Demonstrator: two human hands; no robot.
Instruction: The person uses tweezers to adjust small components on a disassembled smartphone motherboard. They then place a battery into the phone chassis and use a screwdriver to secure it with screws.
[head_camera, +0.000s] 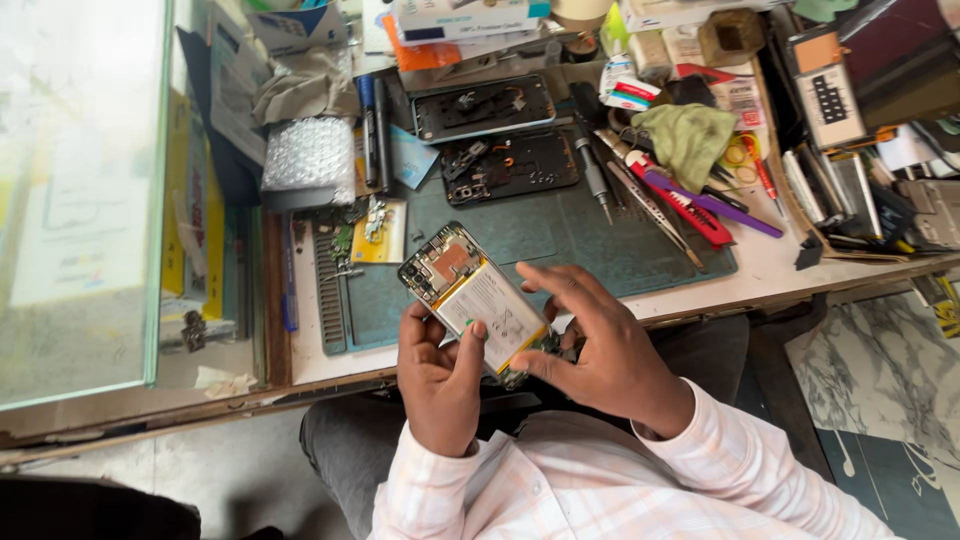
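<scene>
An opened smartphone (470, 292) with its back removed shows a white battery and a circuit board at its top end. My left hand (438, 378) holds it from below, thumb resting on the battery's edge. My right hand (600, 345) hovers at the phone's lower right end, fingers spread, thumb and fingertips touching that corner. The phone is held tilted above the front edge of a dark green work mat (560, 235) on the bench.
Two more disassembled phone frames (485, 105) (510, 165) lie at the back of the mat. Screwdrivers, tweezers and a red and a purple tool (690, 205) lie to the right beside a green cloth (690, 135). Bubble wrap (308, 155), boxes and a glass counter (80, 200) stand left.
</scene>
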